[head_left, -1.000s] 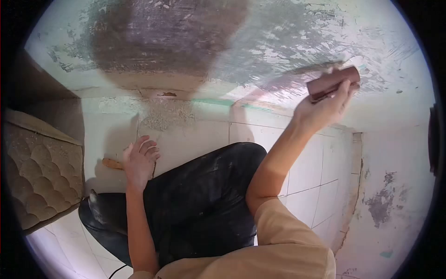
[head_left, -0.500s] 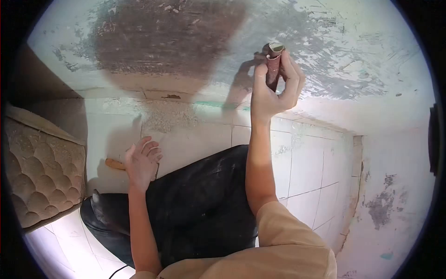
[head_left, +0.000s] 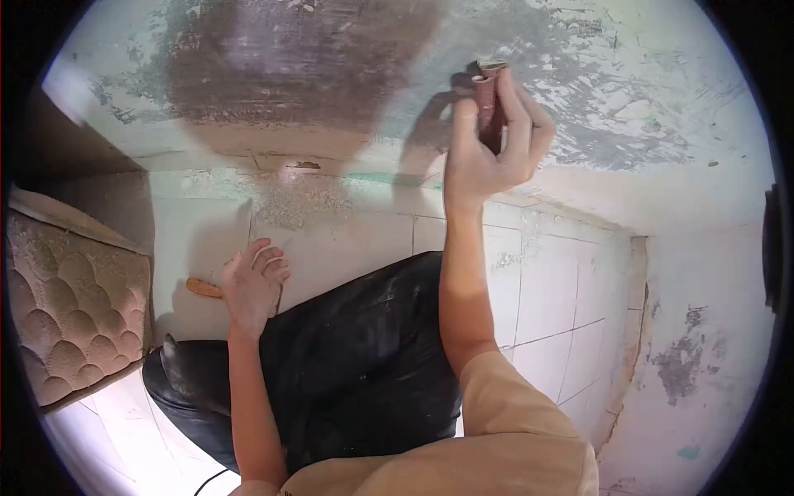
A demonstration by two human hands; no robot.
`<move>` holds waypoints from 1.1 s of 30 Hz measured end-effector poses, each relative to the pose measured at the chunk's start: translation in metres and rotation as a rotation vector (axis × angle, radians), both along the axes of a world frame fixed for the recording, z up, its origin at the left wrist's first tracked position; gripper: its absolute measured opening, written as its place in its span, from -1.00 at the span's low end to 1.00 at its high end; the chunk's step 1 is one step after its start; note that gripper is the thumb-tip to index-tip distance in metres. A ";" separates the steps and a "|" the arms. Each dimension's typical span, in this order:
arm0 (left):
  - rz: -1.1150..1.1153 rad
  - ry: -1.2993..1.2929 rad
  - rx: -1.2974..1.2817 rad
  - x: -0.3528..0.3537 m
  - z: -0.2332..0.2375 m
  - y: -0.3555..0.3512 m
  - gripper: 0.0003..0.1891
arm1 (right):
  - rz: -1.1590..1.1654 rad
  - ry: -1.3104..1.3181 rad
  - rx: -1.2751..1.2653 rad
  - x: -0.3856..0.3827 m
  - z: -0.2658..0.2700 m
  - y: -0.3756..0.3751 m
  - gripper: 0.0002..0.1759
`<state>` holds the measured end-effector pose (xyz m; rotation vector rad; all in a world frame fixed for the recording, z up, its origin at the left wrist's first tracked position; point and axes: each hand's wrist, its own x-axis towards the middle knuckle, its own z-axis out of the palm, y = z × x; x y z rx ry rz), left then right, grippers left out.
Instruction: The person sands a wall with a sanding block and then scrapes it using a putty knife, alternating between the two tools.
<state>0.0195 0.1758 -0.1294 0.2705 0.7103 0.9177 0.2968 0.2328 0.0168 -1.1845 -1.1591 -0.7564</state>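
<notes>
My right hand (head_left: pixel 496 157) pinches a rolled piece of reddish-brown sandpaper (head_left: pixel 486 99) between thumb and fingers. The roll's pale inner side shows at its top end, close against the patchy grey-and-white wall (head_left: pixel 397 91). Dust coats the fingers of both hands. My left hand (head_left: pixel 255 285) hangs low above the tiles near my bent leg, its fingers loosely curled and apart with nothing in them. Just left of it lies a tool with an orange-brown wooden handle (head_left: pixel 203 288); the rest of that tool is hidden behind the hand.
White floor tiles (head_left: pixel 364 240) run along the foot of the wall, with a patch of crumbly dust (head_left: pixel 302 202) on them. A quilted brown cushion or mattress (head_left: pixel 78 306) stands at the left. Another wall (head_left: pixel 703 289) with grey patches rises on the right.
My right hand has slid slightly up the wall with the sandpaper. My left hand has stayed almost in place.
</notes>
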 end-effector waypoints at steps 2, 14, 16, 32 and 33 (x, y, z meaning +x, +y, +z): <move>0.045 0.037 -0.024 0.001 0.005 0.001 -0.47 | 0.031 0.066 0.075 0.011 0.004 0.001 -0.58; 0.007 0.022 -0.044 0.003 -0.001 -0.001 -0.48 | 0.022 0.000 0.018 0.006 0.007 0.001 -0.58; -0.017 0.027 -0.035 0.007 0.001 -0.003 -0.48 | -0.044 -0.065 -0.059 -0.008 -0.002 0.002 -0.54; -0.032 -0.002 0.012 0.005 0.000 -0.004 -0.52 | 0.073 0.003 -0.024 -0.008 0.007 0.002 -0.55; -0.029 -0.008 0.011 0.004 -0.001 -0.003 -0.52 | 0.080 0.018 0.063 0.000 0.009 0.004 -0.56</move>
